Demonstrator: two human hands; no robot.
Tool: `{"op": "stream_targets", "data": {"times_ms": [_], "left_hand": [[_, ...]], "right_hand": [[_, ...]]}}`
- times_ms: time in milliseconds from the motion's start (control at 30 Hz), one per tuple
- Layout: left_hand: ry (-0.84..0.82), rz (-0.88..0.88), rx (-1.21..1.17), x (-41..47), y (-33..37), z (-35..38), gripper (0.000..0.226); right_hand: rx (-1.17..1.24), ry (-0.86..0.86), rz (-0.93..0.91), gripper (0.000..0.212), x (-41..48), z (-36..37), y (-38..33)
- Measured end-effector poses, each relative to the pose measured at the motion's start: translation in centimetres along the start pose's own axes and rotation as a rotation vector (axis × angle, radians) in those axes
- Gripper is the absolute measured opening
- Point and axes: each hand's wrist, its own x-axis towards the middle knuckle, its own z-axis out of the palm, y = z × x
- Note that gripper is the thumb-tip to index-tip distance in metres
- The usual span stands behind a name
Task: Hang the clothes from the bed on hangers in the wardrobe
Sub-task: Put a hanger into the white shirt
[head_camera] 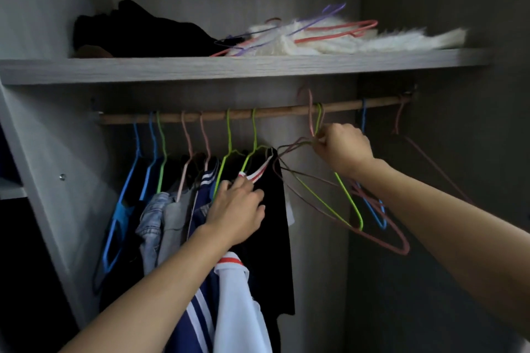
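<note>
The left arm enters from 7 o'clock and reaches up; the left hand shows its back, index finger towards 12 o'clock, other fingers bent, grip unclear. The right arm enters from 4 o'clock; the right hand pinches wire hangers in curled fingers.

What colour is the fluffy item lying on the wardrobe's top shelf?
White, seen clearly in the head view: the fluffy item lies on the shelf.
</note>
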Motion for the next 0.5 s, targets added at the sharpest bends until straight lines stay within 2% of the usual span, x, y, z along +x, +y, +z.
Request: {"op": "stream_targets", "data": {"times_ms": [133,267,367,500], "left_hand": [[0.035,0.009,-0.035,-1.7,1.8,0.6,0.035],[0.037,-0.021,0.053,-3.6,4.6,1.1,0.017],[0.054,-0.036,0.037,-4.5,8.4,0.6,0.013],[-0.094,-0.016,-0.104,-5.6,16.4,-0.5,0.023]], "right_hand": [[-0.032,0.001,0.022,0.028,-5.1,-0.5,1.4],[-0.063,-0.052,0.012,0.027,-10.5,-2.2,4.6],[-0.062,-0.092,-0.008,0.022,-15.0,-4.2,8.5],[-0.099,-0.13,0.029,0.018,-21.8,-8.3,15.0]]}}
